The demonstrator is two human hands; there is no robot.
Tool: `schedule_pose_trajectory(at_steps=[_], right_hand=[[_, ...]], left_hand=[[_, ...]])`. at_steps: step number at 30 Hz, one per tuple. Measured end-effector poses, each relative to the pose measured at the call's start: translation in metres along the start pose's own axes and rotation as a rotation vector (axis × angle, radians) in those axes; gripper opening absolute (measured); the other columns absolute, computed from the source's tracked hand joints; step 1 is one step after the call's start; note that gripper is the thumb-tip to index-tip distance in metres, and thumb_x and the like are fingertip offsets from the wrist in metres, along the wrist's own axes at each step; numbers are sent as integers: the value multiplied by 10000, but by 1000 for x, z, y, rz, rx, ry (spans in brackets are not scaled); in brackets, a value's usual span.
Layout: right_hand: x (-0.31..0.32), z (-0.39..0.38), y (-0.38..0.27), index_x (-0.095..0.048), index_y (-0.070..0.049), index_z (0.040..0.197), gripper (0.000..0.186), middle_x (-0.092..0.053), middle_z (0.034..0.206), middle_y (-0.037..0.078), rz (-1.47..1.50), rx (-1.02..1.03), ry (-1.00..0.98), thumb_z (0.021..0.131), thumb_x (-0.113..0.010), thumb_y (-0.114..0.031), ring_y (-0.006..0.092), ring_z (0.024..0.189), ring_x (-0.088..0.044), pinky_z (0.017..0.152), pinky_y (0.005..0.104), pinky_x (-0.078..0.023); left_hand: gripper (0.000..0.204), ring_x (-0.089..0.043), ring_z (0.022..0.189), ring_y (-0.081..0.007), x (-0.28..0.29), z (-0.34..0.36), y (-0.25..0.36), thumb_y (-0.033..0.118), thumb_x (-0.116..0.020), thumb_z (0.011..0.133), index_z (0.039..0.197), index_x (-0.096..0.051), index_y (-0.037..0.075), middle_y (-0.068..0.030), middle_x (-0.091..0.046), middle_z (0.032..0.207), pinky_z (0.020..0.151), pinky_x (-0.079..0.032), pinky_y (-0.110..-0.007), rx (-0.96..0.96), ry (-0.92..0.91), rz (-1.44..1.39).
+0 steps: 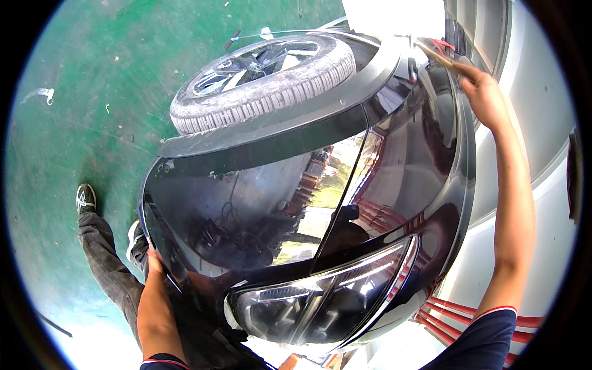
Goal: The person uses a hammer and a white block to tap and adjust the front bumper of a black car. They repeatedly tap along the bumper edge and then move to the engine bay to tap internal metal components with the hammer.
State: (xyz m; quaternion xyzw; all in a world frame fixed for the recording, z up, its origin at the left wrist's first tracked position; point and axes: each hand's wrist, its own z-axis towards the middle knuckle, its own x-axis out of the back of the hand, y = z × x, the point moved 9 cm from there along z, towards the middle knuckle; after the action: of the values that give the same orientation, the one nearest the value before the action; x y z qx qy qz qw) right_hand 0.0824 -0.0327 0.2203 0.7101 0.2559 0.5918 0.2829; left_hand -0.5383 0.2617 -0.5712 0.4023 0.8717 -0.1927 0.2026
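While the right hand grips a thin tan stick near the far right corner of the glossy black car body panel, left hand is at its left edge; fingers hidden, can't tell its grip.

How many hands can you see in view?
2: the left hand by the lower-left edge of the car, its fingers partly hidden, and the right hand at upper right, on a tan stick.

Glossy, mirror-smooth dark body panel, clear shiny headlight lens, matt grooved rubber tyre, dull cloth trousers
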Motion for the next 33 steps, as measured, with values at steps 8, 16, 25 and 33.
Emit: schedule_pose_trajectory(at_steps=[8, 16, 25, 33], right_hand=[[-9, 4, 6, -655, -142, 1377, 410, -716, 1220, 190, -100, -5, -119, 976, -573, -161, 342, 1156, -684, 1024, 414, -504], [-14, 7, 6, -657, -137, 1373, 404, -717, 1222, 197, -100, -28, -71, 974, -596, -161, 338, 1153, -692, 1017, 420, -512], [-3, 1, -3, -653, -148, 1382, 408, -713, 1249, 175, -73, -42, -30, 982, -570, -163, 313, 1182, -683, 1037, 401, -497], [-7, -4, -8, -646, -71, 1375, 391, -718, 1240, 191, -30, -22, -104, 1001, -580, -164, 296, 1166, -693, 1038, 380, -497]], left_hand=[[762, -616, 1234, -345, 14, 4, -1, 673, -517, 979, 1478, -480, 99, -131, -608, 1403, 1054, -500, -476, -38, 61, 63], [803, -633, 1198, -333, -10, -7, 8, 717, -519, 958, 1424, -543, 63, -130, -653, 1336, 1035, -511, -466, -50, 17, 41], [793, -638, 1182, -334, 7, -9, 9, 715, -514, 959, 1431, -545, 78, -123, -651, 1339, 1021, -523, -465, -36, 168, 169], [574, -604, 1096, -200, -9, -16, 9, 525, -451, 1058, 1461, -560, 132, -17, -657, 1225, 984, -469, -341, -53, 60, 5]])
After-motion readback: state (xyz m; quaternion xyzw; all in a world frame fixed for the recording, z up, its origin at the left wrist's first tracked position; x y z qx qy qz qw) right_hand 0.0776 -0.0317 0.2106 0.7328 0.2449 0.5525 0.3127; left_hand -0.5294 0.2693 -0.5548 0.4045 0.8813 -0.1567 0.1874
